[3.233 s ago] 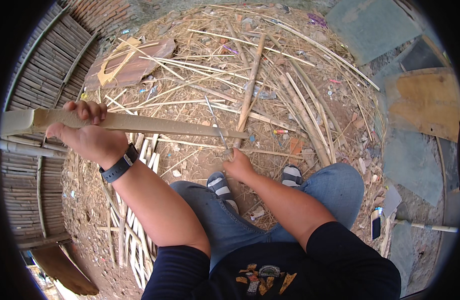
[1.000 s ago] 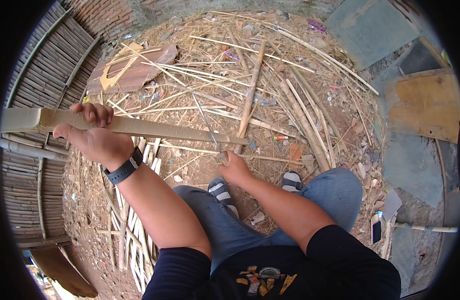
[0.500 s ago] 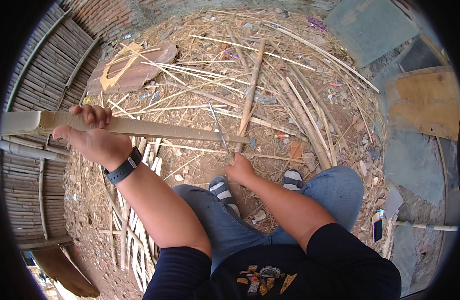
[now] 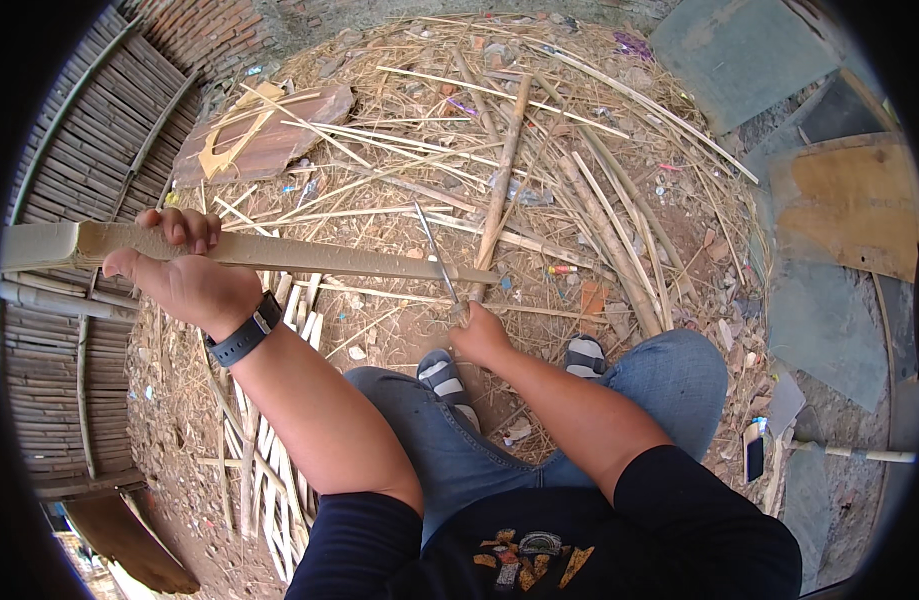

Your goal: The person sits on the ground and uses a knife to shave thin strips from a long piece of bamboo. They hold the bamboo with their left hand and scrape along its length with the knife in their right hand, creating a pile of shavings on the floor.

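My left hand (image 4: 191,285) is wrapped round a long, pale split bamboo piece (image 4: 309,258), which stretches across from the left rim. Its right end, at about (image 4: 476,276), overlaps a bamboo pole (image 4: 504,180) lying on the ground; I cannot tell whether they touch. In my right hand (image 4: 481,335) is the handle of a long-bladed knife (image 4: 425,228). The fingers are closed round the handle and hide most of it. The blade crosses the bamboo piece near its right end, tip pointing away from me.
Bamboo strips and poles litter the straw-strewn dirt. White split strips (image 4: 269,500) lie by my left leg. A brown board (image 4: 314,115) is at the far left, beside a bamboo-slat wall (image 4: 54,390). Grey sheets (image 4: 819,330) and a phone (image 4: 754,458) lie to the right.
The knife has shifted very slightly away and to the left along the bamboo piece. My left hand and the bamboo piece have hardly moved.
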`<state>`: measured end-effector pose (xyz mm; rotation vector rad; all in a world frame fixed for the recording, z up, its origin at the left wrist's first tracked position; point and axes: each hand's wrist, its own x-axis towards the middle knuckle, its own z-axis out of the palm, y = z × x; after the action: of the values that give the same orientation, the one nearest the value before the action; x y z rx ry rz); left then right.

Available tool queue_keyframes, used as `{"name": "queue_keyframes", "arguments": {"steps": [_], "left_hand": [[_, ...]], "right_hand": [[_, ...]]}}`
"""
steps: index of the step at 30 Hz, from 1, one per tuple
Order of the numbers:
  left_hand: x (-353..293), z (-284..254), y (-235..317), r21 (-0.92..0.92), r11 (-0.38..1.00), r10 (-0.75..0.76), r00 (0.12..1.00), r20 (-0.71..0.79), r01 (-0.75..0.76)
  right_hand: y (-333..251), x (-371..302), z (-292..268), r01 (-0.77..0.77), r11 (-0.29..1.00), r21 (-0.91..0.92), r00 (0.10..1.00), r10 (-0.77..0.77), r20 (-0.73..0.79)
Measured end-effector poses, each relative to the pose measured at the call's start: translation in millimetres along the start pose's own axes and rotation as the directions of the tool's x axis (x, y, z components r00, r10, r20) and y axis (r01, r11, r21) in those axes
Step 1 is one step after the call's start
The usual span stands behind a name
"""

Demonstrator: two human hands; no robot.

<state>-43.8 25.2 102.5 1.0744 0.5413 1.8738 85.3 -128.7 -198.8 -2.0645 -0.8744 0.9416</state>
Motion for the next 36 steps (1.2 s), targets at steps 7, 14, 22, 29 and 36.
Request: {"name": "queue_keyframes", "arguments": {"steps": [7, 14, 22, 29, 36], "left_hand": [[-0.3, 0.4, -0.4, 0.001, 1.0, 0.008, 1.0, -0.013, -0.007], [1.0, -1.3, -1.0, -0.001, 1.0, 0.003, 1.0, 0.015, -0.003], [3.0, -3.9, -1.4, -0.036, 0.999, -0.011, 0.999, 0.03, 0.012], [1.0, -0.9, -1.5, 0.038, 0.999, 0.025, 1.0, 0.011, -0.026], [1.9, -1.6, -1.5, 0.042, 0.999, 0.005, 1.0, -0.003, -0.005]], "right_hand": [[5.4, 3.4, 1.6, 0.016, 1.0, -0.02, 1.0, -0.016, 0.001], [7.0, 3.3, 2.3, 0.021, 1.0, 0.0, 1.0, -0.021, -0.005], [11.6, 5.3, 5.3, 0.052, 0.999, -0.001, 0.998, -0.052, -0.029], [12.9, 6.5, 5.7, 0.037, 0.999, -0.009, 0.999, -0.037, -0.023], [11.6, 6.3, 4.0, 0.032, 0.999, -0.006, 0.999, -0.032, -0.013]]}}
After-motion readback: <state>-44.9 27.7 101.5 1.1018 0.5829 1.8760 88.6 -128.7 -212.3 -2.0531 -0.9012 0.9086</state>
